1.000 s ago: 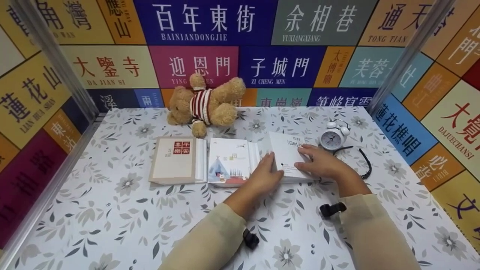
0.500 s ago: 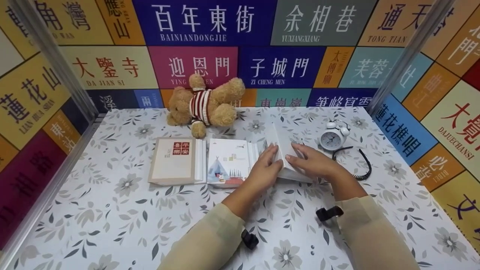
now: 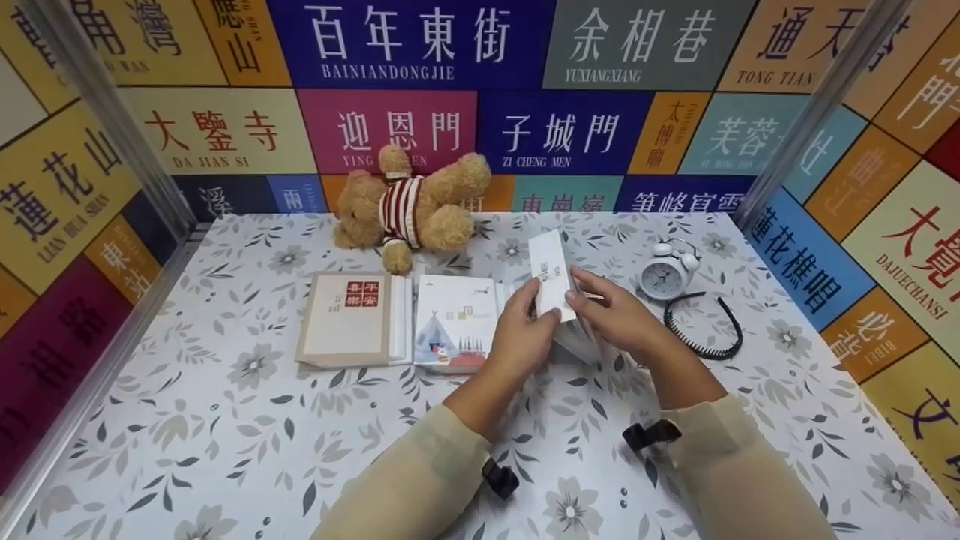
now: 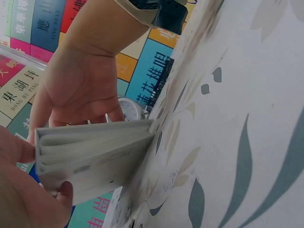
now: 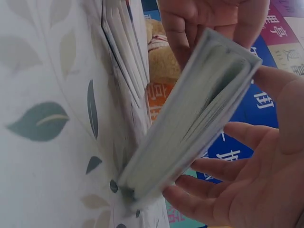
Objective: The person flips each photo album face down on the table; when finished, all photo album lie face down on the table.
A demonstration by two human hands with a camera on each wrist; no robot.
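A thick white book is tipped up on edge, its spine turned toward the head camera. My left hand grips it from the left, thumb at the spine. On the other side my right hand holds the cover with thumb and fingers. In the right wrist view the page block shows between the covers, and the lower end seems to meet the table. Just left of my left hand lies a book with a tent picture. Beyond that is a beige-covered book with red squares.
A teddy bear in a striped shirt lies at the back against the lettered wall. To the right stand a white alarm clock and a black toothed headband. A flowered cloth covers the table.
The white book, earlier lying nearly flat with its cover up, has been lifted and turned onto its edge. My right hand has shifted left with it, and the headband shows more fully.
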